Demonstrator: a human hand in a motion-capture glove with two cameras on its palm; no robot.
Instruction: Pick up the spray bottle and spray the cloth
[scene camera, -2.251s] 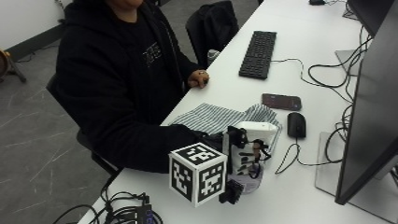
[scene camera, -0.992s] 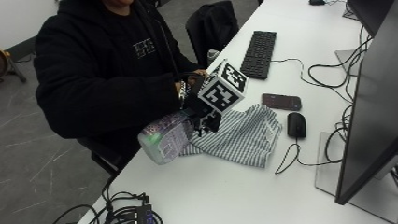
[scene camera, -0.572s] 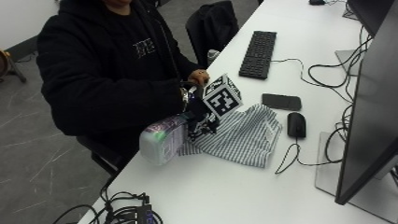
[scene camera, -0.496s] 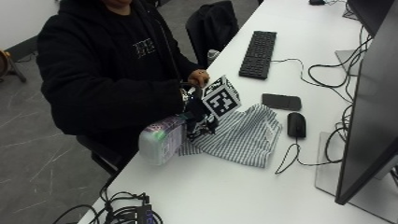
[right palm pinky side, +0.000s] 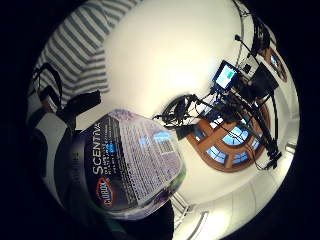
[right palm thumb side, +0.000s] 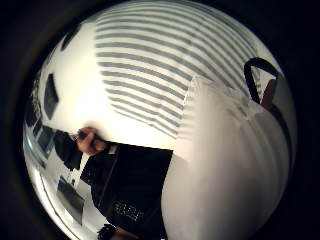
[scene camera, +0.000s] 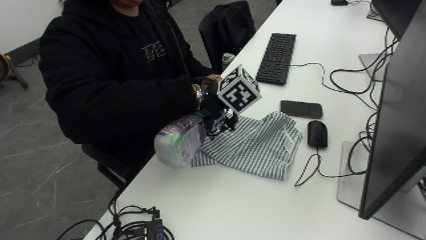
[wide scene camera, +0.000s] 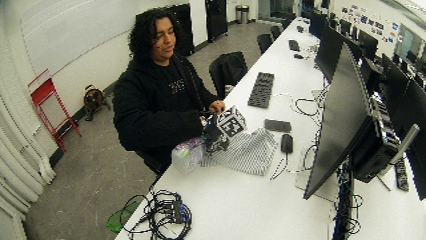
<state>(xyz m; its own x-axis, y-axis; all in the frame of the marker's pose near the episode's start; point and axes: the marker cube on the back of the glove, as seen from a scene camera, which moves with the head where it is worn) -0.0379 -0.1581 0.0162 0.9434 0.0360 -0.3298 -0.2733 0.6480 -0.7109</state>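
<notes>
- The spray bottle (scene camera: 178, 144) is tipped on its side at the desk (scene camera: 219, 205) edge nearest the person, its head against the striped cloth (scene camera: 256, 145).
- The gloved right hand (scene camera: 214, 111) grips the bottle's neck, fingers curled round it.
- The cloth lies rumpled on the desk, just beside the bottle.
- A phone (scene camera: 301, 108) and mouse (scene camera: 317, 133) lie beyond the cloth; a keyboard (scene camera: 277, 50) lies farther along the desk.

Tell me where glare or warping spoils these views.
Thumb side palm view: the bottle's white body is washed out by glare; the striped cloth bows. Little finger side palm view: the table is blown out, but the spray bottle label reads. Outside view: no warping.
</notes>
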